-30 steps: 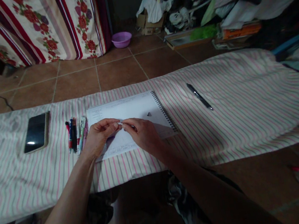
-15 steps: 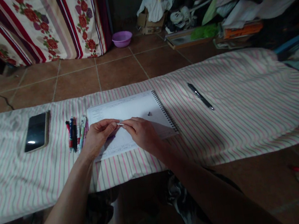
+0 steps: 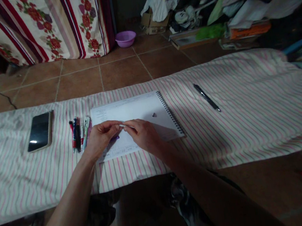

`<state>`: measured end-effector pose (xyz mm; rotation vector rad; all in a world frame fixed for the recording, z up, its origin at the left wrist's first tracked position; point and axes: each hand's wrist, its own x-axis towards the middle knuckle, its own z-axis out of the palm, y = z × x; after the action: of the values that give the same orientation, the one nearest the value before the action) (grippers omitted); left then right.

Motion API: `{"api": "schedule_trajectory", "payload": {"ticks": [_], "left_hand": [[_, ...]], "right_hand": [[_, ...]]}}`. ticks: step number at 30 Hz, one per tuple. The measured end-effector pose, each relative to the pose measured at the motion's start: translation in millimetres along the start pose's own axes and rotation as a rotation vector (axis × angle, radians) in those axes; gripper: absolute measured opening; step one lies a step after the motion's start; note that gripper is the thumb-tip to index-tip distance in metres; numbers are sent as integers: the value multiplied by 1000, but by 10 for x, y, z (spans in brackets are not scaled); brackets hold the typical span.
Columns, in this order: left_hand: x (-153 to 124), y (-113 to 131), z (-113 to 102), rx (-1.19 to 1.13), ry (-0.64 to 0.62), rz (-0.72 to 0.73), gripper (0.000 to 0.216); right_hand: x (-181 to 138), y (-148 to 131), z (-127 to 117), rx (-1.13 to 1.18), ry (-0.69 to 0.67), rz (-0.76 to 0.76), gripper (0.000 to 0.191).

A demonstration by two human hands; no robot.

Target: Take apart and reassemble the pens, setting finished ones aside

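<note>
Left hand [image 3: 100, 135] and right hand [image 3: 144, 132] are both pinching a small, slender white piece [image 3: 123, 125] between narrowed fingers, over a white spiral-bound paper notebook [image 3: 133, 108]; a slim black pen [image 3: 206, 97] is lying further right.

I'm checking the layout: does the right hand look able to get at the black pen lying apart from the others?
Probably yes: the way to the black pen crosses the flat notebook and striped cloth, with nothing tall between, though the right hand holds a small white piece.
</note>
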<state>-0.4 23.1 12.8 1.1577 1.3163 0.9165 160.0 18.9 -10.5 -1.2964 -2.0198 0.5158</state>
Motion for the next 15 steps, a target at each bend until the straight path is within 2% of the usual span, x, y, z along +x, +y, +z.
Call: {"api": "schedule_trajectory", "payload": {"ticks": [15], "left_hand": [[-22, 4, -26, 77, -21, 12, 31]], "right_hand": [[10, -49, 3, -10, -17, 58, 12]]}}
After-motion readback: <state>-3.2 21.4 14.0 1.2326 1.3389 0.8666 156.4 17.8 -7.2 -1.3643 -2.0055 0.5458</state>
